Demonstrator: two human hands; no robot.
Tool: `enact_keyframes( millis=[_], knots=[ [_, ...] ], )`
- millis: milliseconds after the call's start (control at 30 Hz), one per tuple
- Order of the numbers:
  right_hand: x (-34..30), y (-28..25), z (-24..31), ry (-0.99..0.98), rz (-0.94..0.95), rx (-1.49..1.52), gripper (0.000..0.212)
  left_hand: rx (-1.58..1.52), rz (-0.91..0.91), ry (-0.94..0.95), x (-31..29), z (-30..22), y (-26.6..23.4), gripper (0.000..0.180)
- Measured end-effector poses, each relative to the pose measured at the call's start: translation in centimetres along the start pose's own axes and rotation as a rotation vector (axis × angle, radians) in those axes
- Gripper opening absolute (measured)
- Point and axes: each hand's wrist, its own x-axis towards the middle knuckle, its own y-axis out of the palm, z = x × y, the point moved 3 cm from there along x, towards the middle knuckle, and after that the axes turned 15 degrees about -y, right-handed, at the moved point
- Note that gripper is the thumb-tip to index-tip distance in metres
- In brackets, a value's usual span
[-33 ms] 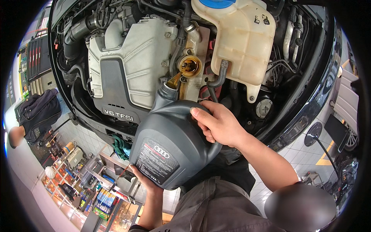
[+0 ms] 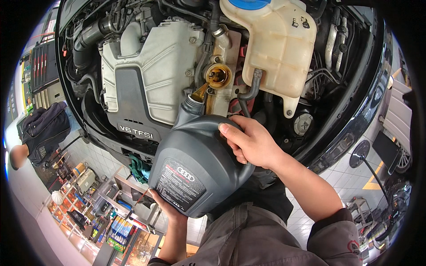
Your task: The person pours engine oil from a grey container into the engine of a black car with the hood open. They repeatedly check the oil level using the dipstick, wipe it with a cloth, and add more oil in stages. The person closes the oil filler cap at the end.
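Note:
A dark grey oil jug (image 2: 195,155) with a black label is tilted over the engine, its neck pointing up and away from me. Amber oil (image 2: 200,92) streams from its spout into the round oil filler opening (image 2: 218,76), whose inside is coated with oil. My right hand (image 2: 250,141) is closed around the jug's side handle, thumb on top. Under the jug's lower left end, my left hand (image 2: 171,208) supports the base; most of its fingers are hidden behind the jug. The spout stays just short of the filler's rim.
Left of the filler lies a silver engine cover (image 2: 153,66) with a dark centre panel. A cream fluid reservoir (image 2: 282,53) with a blue cap stands to the right, a black hose below it. Another person (image 2: 44,128) in dark clothes is at far left, above cluttered shelves (image 2: 84,213).

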Motion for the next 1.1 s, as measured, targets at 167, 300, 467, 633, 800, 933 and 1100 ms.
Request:
enact_keyframes(
  millis=[167, 300, 467, 633, 800, 933, 1100],
  knots=[
    [-0.01, 0.02, 0.06, -0.001, 0.006, -0.015, 0.046, 0.004, -0.032, -0.014, -0.07, 0.06, -0.26, 0.074],
    [-0.13, 0.09, 0.03, 0.014, 0.015, -0.017, 0.038, 0.008, -0.048, -0.016, -0.14, 0.04, -0.36, 0.074],
    [-0.06, 0.07, 0.05, -0.001, 0.008, -0.024, 0.045, -0.009, -0.056, -0.030, -0.27, 0.08, -0.37, 0.074],
    [-0.04, 0.02, 0.10, -0.008, 0.012, -0.022, 0.045, -0.009, -0.028, -0.018, -0.16, 0.02, -0.36, 0.074],
    [0.00, 0.00, 0.06, -0.008, 0.010, -0.009, 0.044, -0.001, -0.020, -0.004, -0.04, -0.03, -0.41, 0.074],
    [-0.08, 0.02, 0.02, 0.002, 0.011, -0.022, 0.039, 0.001, -0.037, -0.014, -0.16, -0.02, -0.43, 0.073],
    [-0.13, 0.08, 0.16, 0.004, 0.015, -0.024, 0.038, 0.010, -0.073, -0.027, -0.39, -0.03, -0.41, 0.073]
  ],
)
